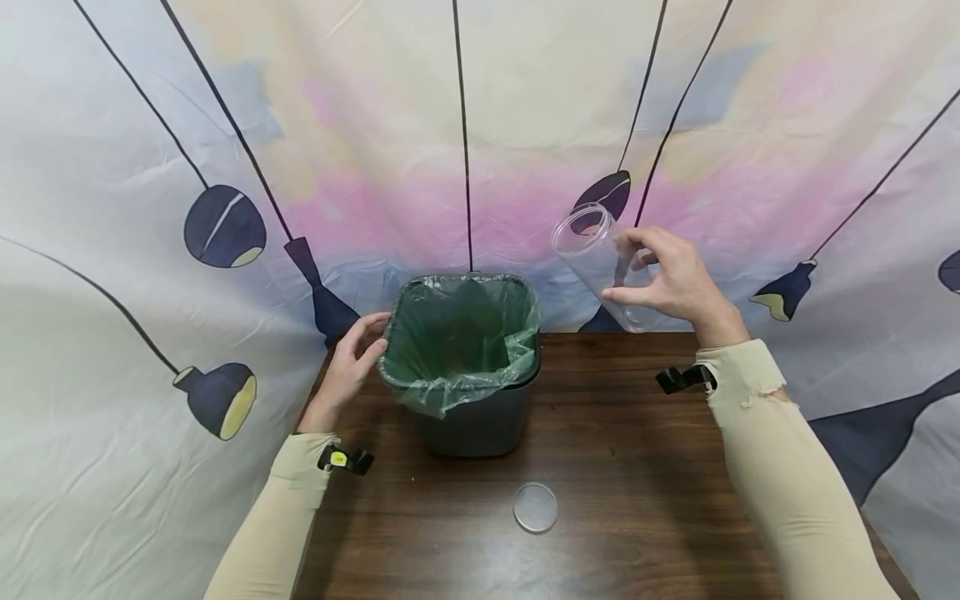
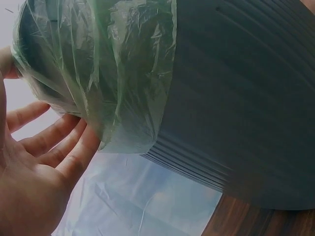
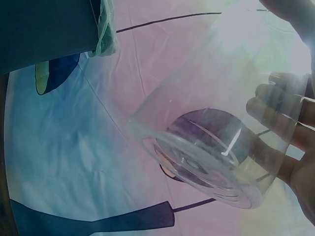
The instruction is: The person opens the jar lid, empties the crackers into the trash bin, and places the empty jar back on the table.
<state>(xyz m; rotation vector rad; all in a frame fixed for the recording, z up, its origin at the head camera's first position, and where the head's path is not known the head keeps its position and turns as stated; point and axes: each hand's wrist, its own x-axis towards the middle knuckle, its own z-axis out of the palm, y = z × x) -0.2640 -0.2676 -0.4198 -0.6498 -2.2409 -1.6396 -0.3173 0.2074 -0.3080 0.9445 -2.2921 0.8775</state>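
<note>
Support: we recorded a dark brown wooden table (image 1: 660, 500), its grain running crosswise. On it, toward the far edge, stood a dark grey bin (image 1: 472, 421), upright, lined with a green plastic bag (image 1: 459, 337) folded over its rim. Nearer us, apart from the bin, a clear round lid (image 1: 536, 507) lay flat on the wood

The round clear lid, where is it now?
In the head view the clear lid lies flat on the wooden table, in front of the bin, untouched by either hand.
</note>
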